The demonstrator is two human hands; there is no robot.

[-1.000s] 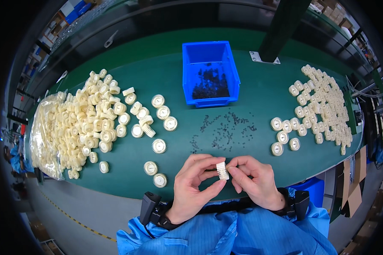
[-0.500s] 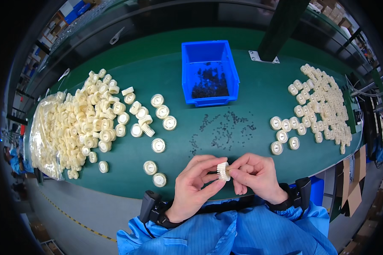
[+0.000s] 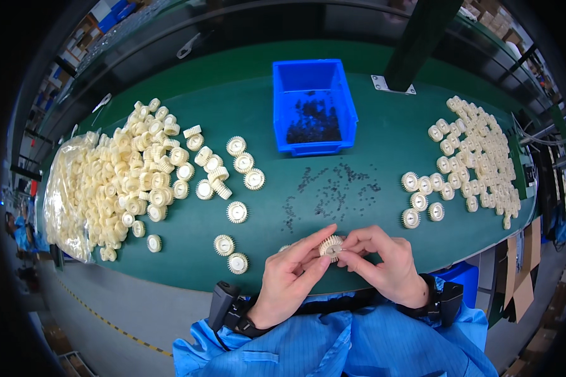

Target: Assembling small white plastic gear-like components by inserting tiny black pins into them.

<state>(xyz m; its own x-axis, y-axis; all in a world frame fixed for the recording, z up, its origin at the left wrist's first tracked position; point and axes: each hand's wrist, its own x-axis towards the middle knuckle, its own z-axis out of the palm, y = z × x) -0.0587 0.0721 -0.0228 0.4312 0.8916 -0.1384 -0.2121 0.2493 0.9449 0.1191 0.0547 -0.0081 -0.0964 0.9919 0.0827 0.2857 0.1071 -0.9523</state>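
Note:
A cream plastic gear (image 3: 329, 247) with teeth round its rim is held up near the table's front edge. My left hand (image 3: 287, 276) grips it between fingers and thumb. From the other side, the thumb and fingers of my right hand (image 3: 387, 267) close on the gear's right edge; any small part between them is hidden. A dark mark shows at the middle of the gear's face. Just beyond both hands, many tiny black parts (image 3: 338, 196) are scattered on the green table (image 3: 371, 154). Another gear (image 3: 284, 248) peeps out behind my left fingers.
A blue bin (image 3: 314, 149) with black parts stands at the back middle. Loose gears (image 3: 132, 169) are heaped at left beside a clear plastic bag (image 3: 69, 201), with several gears (image 3: 237, 212) set apart. More gears (image 3: 478, 151) lie spread flat at right. A dark green post (image 3: 415, 47) rises behind.
The gear has turned so that its face shows more towards me. My right fingertips have shifted from its middle to its right edge. The view has swung slightly left.

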